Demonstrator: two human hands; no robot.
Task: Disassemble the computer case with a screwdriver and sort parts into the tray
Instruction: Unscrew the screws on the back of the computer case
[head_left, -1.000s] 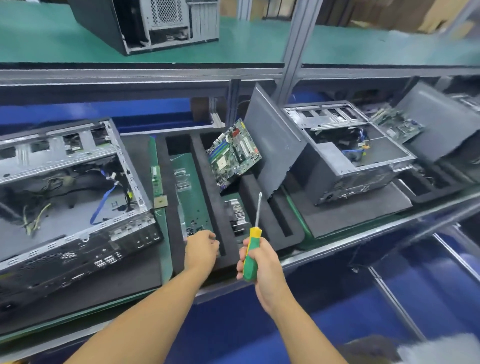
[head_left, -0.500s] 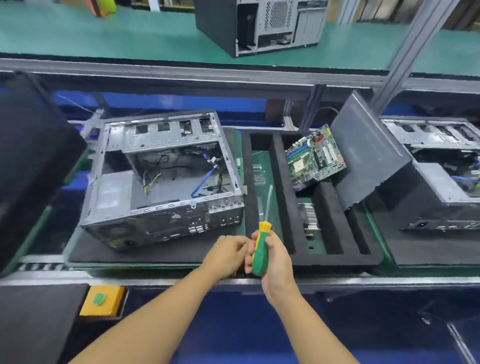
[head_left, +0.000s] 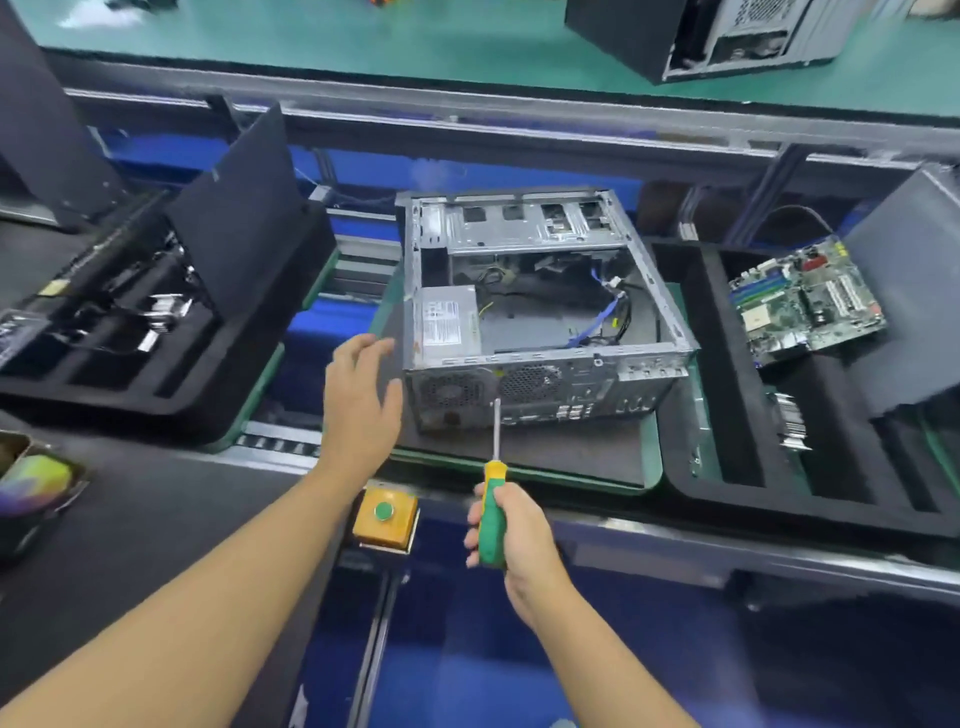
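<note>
Two hands up at the near side of the computer case (head_left: 540, 312), neither seen on a screw yet. Reads as the approach before unscrewing, judged about midway through the job: floor of the case bare of any board, power supply (head_left: 449, 325) still fitted in the near left corner, loose cables inside. Left hand (head_left: 358, 400) spread, fingers loose and apart, just beside the near left corner of the case; cannot tell whether touching the metal. Right hand (head_left: 514, 530) wrapped round the green-and-yellow handle of the screwdriver (head_left: 493, 499), low by the bench edge. Case lying on its side on a dark pad over a green mat (head_left: 652, 452), open side up, rear panel with fan grilles and ports facing the person, drive bays at the far end; long axis judged to run near to far, skewed slightly right. Screwdriver shaft pointing up and away from the body, tip just short of the rear panel by the fan grille, long axis almost upright in view. Next, probably: brace the left corner, set the tip on a rear-panel screw near the power supply, keep the shaft square to the head. Black foam tray (head_left: 727, 395) just right of the case, a circuit board (head_left: 808, 306) propped in one slot.
</note>
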